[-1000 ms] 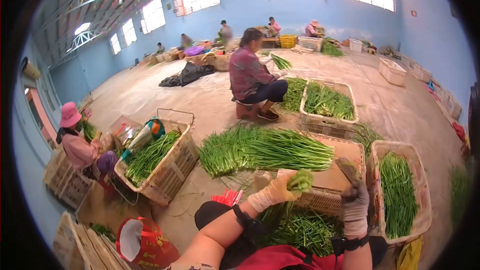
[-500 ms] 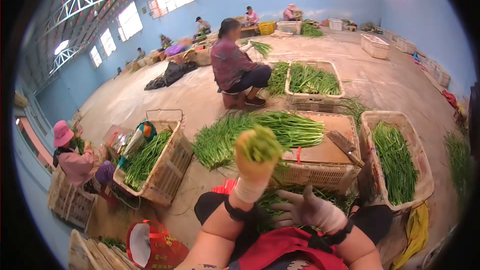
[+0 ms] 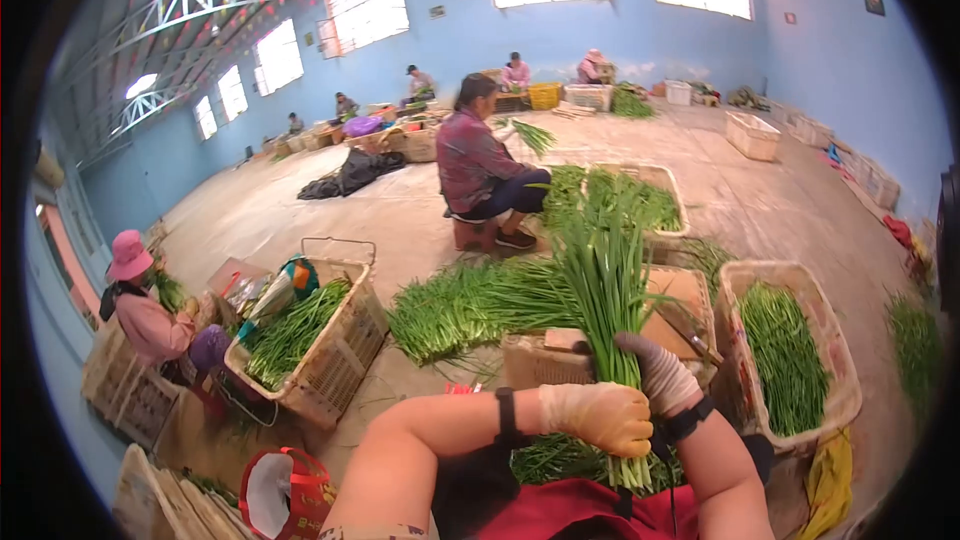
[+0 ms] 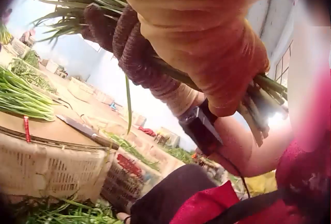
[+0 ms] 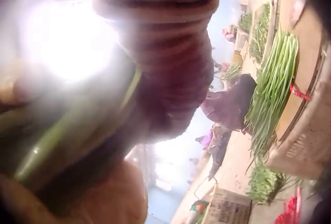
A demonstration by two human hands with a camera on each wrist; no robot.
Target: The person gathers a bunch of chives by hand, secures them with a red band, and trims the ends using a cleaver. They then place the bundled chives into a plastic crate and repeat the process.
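A bunch of garlic chives [image 3: 600, 290] stands upright in front of my body, leaves up and pale stem ends down. My left hand [image 3: 600, 418], in a yellowed glove, grips it low, just above the cut ends. Higher up, my right hand [image 3: 660, 372] in a dark-fingered glove holds the same stalks, its fingers [image 4: 134, 53] curled round them in the left wrist view. Behind the bunch, a knife [image 4: 83, 129] lies on a brown board [image 4: 51, 123] on an upturned crate, beside loose chives [image 4: 20, 97]. Glare and blur cover much of the bunch in the right wrist view.
A crate of chives [image 3: 853, 380] stands at my right, another crate [image 3: 335, 370] at left. Loose chives [image 3: 440, 325] lie on the floor ahead. A red bag [image 3: 310, 500] sits at lower left. Other people work farther off, one seated person [image 3: 480, 165] nearest.
The bunch, earlier end-on in my raised left hand, now stands upright and lower. My right hand left the knife on the board, came across with spread fingers, and now grips the bunch too.
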